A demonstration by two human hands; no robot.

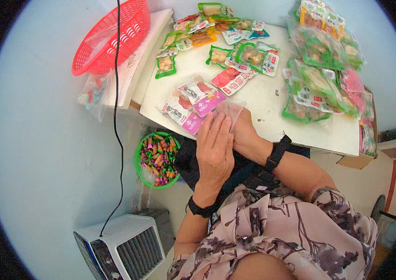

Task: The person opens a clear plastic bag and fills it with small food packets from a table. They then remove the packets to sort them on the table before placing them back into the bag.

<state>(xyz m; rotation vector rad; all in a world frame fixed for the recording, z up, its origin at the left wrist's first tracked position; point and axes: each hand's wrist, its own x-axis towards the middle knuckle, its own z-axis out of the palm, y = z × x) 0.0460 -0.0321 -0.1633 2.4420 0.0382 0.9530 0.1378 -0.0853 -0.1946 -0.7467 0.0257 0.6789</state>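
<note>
A clear plastic bag (236, 109) lies at the table's near edge, with two purple-and-white snack packets (203, 95) side by side in it. My left hand (215, 150) rests on the bag's near end, fingers straight and close together. My right hand (245, 131) meets it from the other side, at the bag's loose end. The clear film passes over part of the right fingers, and the left hand hides others. Just beyond the bag is a red-and-white packet (231, 81), next to a small group of green-edged food packets (252, 56).
More packets (201, 29) cover the table's far side, and a tall pile (318, 75) stands at right. A red plastic basket (128, 43) leans at left. Below are a green tub (136, 159) of wrapped sweets and a white fan unit (128, 241); a black cable (115, 105) hangs down.
</note>
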